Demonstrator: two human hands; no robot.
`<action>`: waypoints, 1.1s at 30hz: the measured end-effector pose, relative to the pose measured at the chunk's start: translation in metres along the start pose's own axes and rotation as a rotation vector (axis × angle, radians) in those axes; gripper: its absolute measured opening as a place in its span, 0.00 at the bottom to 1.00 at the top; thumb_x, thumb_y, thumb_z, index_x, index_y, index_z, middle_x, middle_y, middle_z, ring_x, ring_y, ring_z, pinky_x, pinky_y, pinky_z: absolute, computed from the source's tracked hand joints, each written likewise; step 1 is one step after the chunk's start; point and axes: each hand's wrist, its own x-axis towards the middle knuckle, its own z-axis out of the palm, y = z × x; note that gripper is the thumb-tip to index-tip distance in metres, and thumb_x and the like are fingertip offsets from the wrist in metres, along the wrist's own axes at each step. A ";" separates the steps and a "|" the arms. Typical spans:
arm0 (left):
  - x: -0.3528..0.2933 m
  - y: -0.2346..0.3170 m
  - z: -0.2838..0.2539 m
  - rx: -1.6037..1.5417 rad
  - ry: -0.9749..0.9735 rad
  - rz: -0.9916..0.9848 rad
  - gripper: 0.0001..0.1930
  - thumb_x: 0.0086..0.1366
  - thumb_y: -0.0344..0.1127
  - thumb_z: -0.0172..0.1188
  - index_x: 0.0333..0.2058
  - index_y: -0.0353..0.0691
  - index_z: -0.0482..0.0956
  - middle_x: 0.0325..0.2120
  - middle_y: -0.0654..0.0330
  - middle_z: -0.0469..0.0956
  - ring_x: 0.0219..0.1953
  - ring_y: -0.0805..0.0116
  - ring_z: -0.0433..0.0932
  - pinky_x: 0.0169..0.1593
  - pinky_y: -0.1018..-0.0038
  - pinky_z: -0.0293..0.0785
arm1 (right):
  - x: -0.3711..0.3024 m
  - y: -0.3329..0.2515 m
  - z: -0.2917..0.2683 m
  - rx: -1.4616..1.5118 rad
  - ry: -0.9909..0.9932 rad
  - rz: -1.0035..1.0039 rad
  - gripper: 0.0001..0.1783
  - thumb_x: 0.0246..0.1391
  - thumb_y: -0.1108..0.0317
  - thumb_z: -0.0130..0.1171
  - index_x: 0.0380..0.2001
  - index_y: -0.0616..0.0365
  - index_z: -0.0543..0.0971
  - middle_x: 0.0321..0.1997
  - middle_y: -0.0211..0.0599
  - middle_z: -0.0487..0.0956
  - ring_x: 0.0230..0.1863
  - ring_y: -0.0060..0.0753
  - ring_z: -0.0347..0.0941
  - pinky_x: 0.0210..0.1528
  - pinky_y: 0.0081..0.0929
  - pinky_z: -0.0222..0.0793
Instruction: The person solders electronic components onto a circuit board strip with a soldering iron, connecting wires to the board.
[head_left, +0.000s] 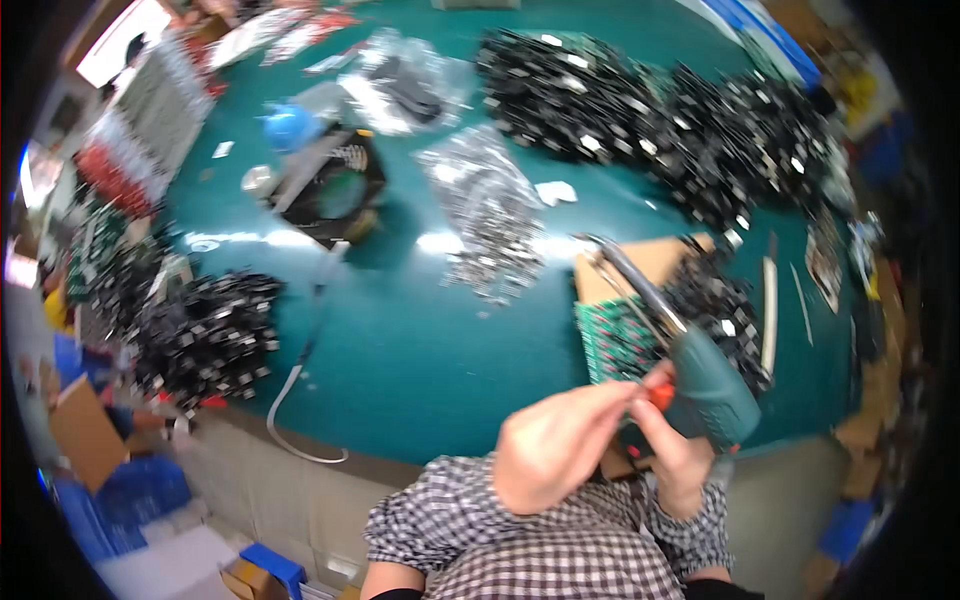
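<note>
The fingers of the left hand [560, 447] and right hand [683, 468] are bent and meet at a small orange-red part [660, 397], though blur leaves it impossible to tell whether either grasps it. Just beside them, near the close edge of the teal-green bench [430, 350], a dark green, gun-shaped tool with a long metal barrel [710, 388] slants above a green circuit-board panel [604, 338] and brown cardboard [650, 262]. Farther out lie tangled black cables [640, 105] and a clear plastic bag [475, 175] near small silvery parts [500, 255].

The left hand [550, 440] and right hand [680, 462] partly hide a blurred orange piece [661, 396].
</note>
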 end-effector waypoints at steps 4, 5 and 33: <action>0.008 0.005 0.003 -0.311 -0.113 -0.231 0.14 0.55 0.19 0.56 0.40 0.30 0.65 0.34 0.49 0.77 0.36 0.65 0.78 0.38 0.75 0.76 | 0.003 0.003 -0.005 0.070 0.039 -0.054 0.20 0.40 0.80 0.57 0.41 0.64 0.67 0.35 0.35 0.69 0.33 0.23 0.68 0.36 0.20 0.66; 0.009 0.005 0.002 -0.411 -0.176 -0.362 0.15 0.56 0.19 0.54 0.41 0.30 0.61 0.34 0.46 0.76 0.38 0.64 0.78 0.41 0.75 0.75 | 0.002 0.003 -0.009 0.063 0.061 -0.045 0.20 0.40 0.80 0.57 0.41 0.64 0.67 0.35 0.35 0.69 0.33 0.23 0.68 0.36 0.20 0.66; -0.009 -0.008 0.019 -0.231 -0.142 -0.302 0.07 0.54 0.21 0.57 0.33 0.30 0.74 0.26 0.54 0.75 0.27 0.71 0.77 0.29 0.80 0.76 | -0.004 0.015 -0.008 -0.166 0.107 -0.100 0.12 0.45 0.79 0.57 0.35 0.61 0.69 0.29 0.33 0.73 0.30 0.20 0.71 0.33 0.18 0.68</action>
